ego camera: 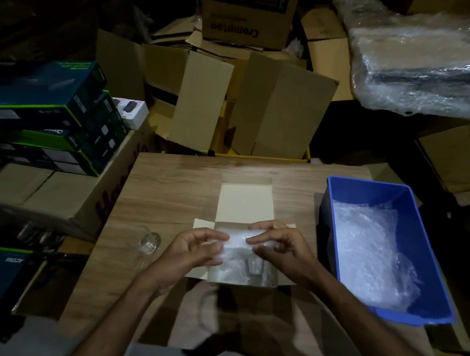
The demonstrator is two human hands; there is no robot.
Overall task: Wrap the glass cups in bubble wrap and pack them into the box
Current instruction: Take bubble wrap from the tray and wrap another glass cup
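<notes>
Over open box [245,202], both hands' fingers [205,242] pinching bubble-wrapped cup [240,251], axis unclear

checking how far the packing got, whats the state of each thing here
small box: open on the table, lid flap back
bubble wrap sheet: held over the box by both hands
left hand: pinches the sheet's left edge
right hand: pinches the sheet's right edge
wrapped cup: in the box, under wrap
glass cup: bare, unwrapped, on the table left of the box
blue bin: open, holds loose bubble wrap
</notes>
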